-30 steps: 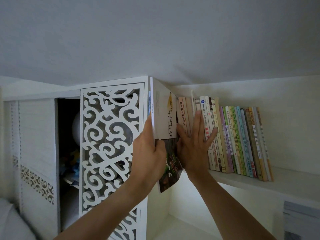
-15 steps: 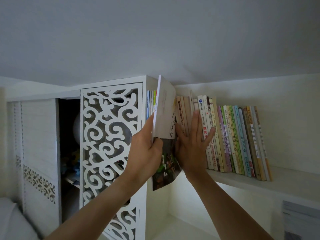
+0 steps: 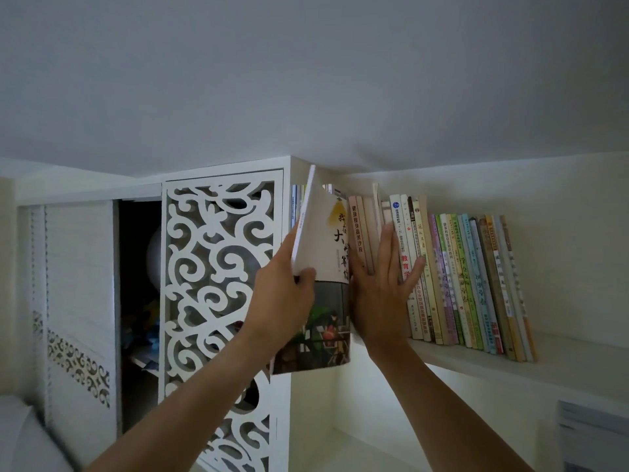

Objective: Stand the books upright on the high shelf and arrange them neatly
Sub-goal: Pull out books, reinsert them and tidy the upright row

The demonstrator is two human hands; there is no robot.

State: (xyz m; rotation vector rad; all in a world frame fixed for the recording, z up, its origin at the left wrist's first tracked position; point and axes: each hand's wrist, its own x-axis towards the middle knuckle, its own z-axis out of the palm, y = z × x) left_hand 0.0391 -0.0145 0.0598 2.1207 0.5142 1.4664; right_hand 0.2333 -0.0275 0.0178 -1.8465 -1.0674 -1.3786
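A white high shelf (image 3: 561,361) holds a row of upright paperback books (image 3: 459,281). The left hand (image 3: 284,298) grips a white-covered illustrated book (image 3: 323,253), long axis near vertical, top tilted left, while the right hand (image 3: 381,294), fingers straight, presses the row just right of that grip.

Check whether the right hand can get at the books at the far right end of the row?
Probably yes: the right hand lies flat on the row, holding nothing, and the far-right books stand unobstructed.
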